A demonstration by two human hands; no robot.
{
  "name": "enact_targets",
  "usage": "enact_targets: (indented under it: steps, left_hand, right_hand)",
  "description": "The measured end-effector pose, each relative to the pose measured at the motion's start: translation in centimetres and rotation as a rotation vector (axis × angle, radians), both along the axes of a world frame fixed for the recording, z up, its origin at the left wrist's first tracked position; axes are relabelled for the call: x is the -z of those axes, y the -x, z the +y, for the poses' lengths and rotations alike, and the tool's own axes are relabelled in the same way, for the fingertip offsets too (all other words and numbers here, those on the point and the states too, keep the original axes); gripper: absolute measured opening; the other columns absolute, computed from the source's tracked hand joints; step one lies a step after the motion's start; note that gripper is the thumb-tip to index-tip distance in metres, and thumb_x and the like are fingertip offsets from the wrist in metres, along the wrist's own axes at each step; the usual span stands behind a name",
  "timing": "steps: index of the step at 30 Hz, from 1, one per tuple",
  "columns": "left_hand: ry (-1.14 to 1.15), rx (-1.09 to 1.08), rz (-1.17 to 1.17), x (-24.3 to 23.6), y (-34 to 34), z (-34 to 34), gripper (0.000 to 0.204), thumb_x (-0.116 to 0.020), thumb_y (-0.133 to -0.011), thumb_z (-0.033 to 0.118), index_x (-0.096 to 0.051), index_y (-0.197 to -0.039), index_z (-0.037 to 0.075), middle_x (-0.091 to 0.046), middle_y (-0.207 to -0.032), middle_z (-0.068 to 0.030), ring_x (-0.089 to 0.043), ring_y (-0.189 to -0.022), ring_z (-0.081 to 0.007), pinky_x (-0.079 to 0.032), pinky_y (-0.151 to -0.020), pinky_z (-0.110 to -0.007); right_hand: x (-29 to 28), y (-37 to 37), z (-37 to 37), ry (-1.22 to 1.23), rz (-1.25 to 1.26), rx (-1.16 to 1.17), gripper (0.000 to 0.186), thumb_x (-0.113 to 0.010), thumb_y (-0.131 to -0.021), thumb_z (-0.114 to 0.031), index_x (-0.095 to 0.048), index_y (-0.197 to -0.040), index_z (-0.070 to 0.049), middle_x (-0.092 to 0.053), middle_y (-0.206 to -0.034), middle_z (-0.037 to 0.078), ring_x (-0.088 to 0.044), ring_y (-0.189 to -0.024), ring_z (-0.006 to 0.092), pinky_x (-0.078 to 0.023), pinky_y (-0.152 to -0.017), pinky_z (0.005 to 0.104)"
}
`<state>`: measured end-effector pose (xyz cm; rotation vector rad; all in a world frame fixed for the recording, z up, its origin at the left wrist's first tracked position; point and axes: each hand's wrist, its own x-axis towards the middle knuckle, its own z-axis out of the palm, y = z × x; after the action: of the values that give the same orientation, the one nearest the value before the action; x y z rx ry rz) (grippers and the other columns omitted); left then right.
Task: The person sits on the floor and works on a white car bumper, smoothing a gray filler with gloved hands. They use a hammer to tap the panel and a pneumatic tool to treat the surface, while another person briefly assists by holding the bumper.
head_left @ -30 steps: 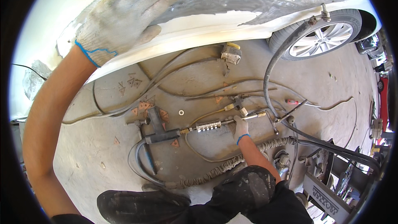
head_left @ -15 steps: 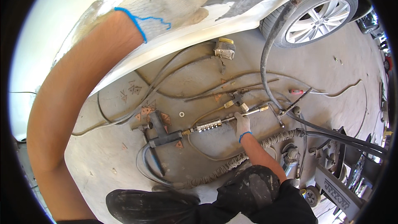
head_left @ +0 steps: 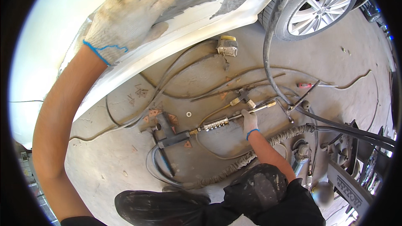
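My left hand, in a pale knit glove with a blue cuff, lies flat with fingers stretched on the car's side panel. The panel is white with sanded grey patches. Low over the floor, my right hand, also gloved, is closed around the thin rod of a slide-hammer dent puller. A perforated metal sleeve, a black T-shaped handle and a brass-coloured tip make up this tool. Some of my right fingers are hidden behind the hand.
Hoses and a ribbed, sleeved cable snake over the floor. A sander, a red-handled screwdriver, a washer and copper-coloured triangular pieces lie about. The car wheel stands far right; a wheeled machine is near right.
My left hand has slid leftward along the panel. My right hand stays on the dent puller's rod, and the whole view has shifted slightly.
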<state>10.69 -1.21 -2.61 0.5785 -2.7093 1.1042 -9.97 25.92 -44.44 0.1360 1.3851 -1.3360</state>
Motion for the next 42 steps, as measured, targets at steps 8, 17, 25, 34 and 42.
enact_targets:
  steps: [8,17,25,34,42]
  left_hand:
    - [0.089,-0.031,-0.064,0.1,-1.8,0.0,0.087,-0.081,-0.072,0.037,-0.045,-0.149,0.019,-0.041,-0.158,0.0005,-0.039,-0.144,-0.0162,-0.033,-0.121,-0.033]
    - [-0.008,0.115,-0.184,-1.6,3.9,-1.0,0.066,-0.058,-0.091,0.019,-0.036,-0.149,-0.001,-0.035,-0.156,-0.0181,-0.027,-0.149,-0.0287,-0.017,-0.127,-0.038]
    - [0.123,-0.026,-0.42,-3.0,1.4,1.2,0.074,-0.067,-0.086,0.027,-0.039,-0.148,-0.002,-0.033,-0.159,-0.0183,-0.025,-0.151,-0.0289,-0.017,-0.126,-0.039]
    - [-0.078,-0.086,-0.389,-2.4,-2.2,0.7,0.087,-0.068,-0.083,0.031,-0.029,-0.155,0.001,-0.02,-0.165,-0.019,-0.014,-0.155,-0.0298,-0.01,-0.127,-0.042]
    - [-0.282,-0.188,-0.343,-2.6,-3.7,1.1,0.09,-0.069,-0.081,0.028,-0.027,-0.156,0.002,-0.021,-0.164,-0.0189,-0.015,-0.154,-0.0296,-0.014,-0.126,-0.043]
  right_hand:
    - [0.0,0.0,-0.1,-0.036,-0.012,0.007,0.011,-0.053,-0.096,-0.01,-0.057,-0.104,-0.003,-0.067,-0.093,0.011,-0.07,-0.084,0.0256,-0.06,-0.071,0.0397]
    - [-0.2,0.0,-0.1,-0.034,-0.004,-0.003,0.01,-0.053,-0.097,-0.009,-0.057,-0.103,-0.003,-0.066,-0.093,0.011,-0.069,-0.085,0.0263,-0.06,-0.074,0.0406]
    - [-0.1,0.0,-0.2,-0.019,-0.032,-0.001,0.007,-0.052,-0.097,-0.009,-0.057,-0.101,-0.005,-0.066,-0.091,0.01,-0.069,-0.084,0.0253,-0.06,-0.074,0.0399]
    - [-0.4,0.0,-0.2,-0.026,-0.047,0.013,0.009,-0.053,-0.097,-0.01,-0.057,-0.102,-0.004,-0.066,-0.092,0.01,-0.069,-0.083,0.0255,-0.06,-0.072,0.0393]
    - [-0.3,0.0,-0.2,-0.044,-0.014,0.001,0.01,-0.053,-0.097,-0.011,-0.058,-0.102,-0.005,-0.067,-0.094,0.01,-0.07,-0.086,0.0253,-0.06,-0.073,0.0396]
